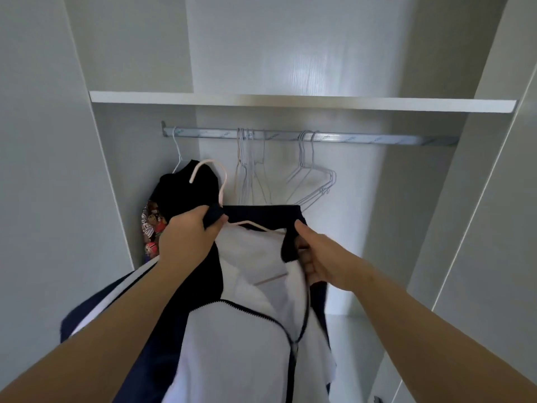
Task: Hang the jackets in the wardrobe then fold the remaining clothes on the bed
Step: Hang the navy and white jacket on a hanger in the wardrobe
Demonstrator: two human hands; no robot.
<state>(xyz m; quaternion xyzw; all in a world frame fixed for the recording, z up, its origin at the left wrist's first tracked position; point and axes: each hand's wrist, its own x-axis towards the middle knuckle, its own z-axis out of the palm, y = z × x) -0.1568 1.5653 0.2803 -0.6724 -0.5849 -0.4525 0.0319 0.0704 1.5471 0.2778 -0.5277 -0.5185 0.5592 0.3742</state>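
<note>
Head view: jacket [247, 344] collar pinched by left grip [186, 237], clutched by right grip [322, 257]; pink hanger [223, 184] best seated squarely under shoulders before hook is lifted onto rail [363, 138].

**One head cam, wide angle**

Single view from the person's head, facing forward into the wardrobe [406, 184], close in. The rail [290, 136] and shelf [290, 101] sit in the upper half. The left hand [186, 231] and right hand [325, 257], both on the jacket [247, 330], reach in from the bottom corners, near the lens.
</note>
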